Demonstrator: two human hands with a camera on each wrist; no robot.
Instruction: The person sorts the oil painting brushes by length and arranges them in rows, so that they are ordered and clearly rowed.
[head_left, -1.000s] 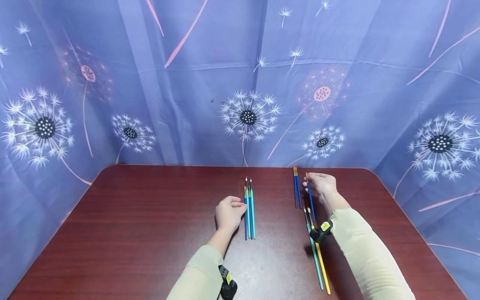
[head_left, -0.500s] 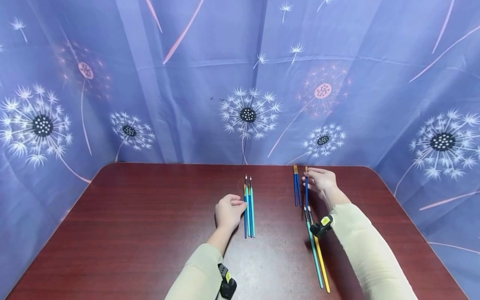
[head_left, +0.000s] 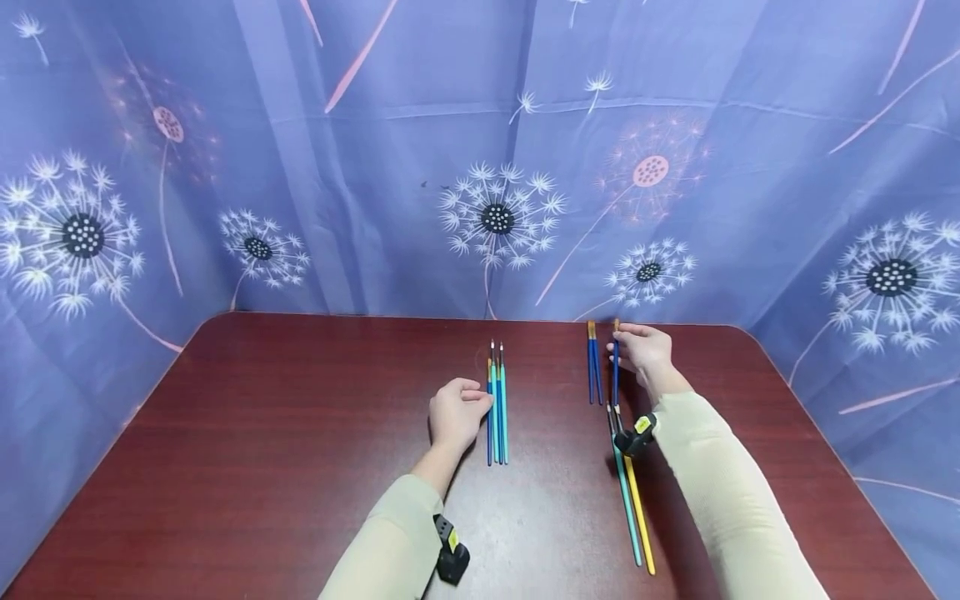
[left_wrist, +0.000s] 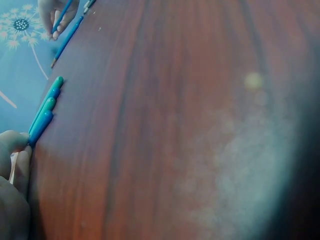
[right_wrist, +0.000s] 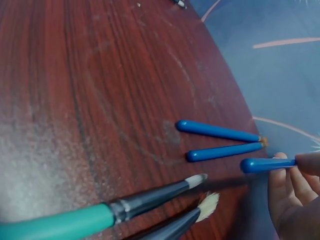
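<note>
"Blue paintbrush: where is it, and what has hold of it?"

"Right of centre in the head view, near the far edge of the table. The right hand pinches it near the bristle end, thumb and fingers closed on it, and the handle points down the frame."

"And in the right wrist view?"

"Toward the lower right, its rounded handle end facing left. I can't tell whether that end touches the wood."

"What lies around it?"

"Just to its left in the head view, two blue brushes, bristle ends together, handles spread slightly apart. Below it, lower right of centre, a teal brush and a yellow brush lie side by side, bristles toward the top of the frame."

"What about the left hand?"

"Near the middle of the frame, fingers bent, tips at the leftmost of four brushes. Whether they pinch it or merely rest against it, I can't tell; the left wrist view cuts the hand off at its left edge."

"How do those four lie?"

"Close together, blue and teal alternating, bristles up the frame."

"And behind everything?"

"A blue curtain printed with dandelions, filling the upper part of the frame."
</note>
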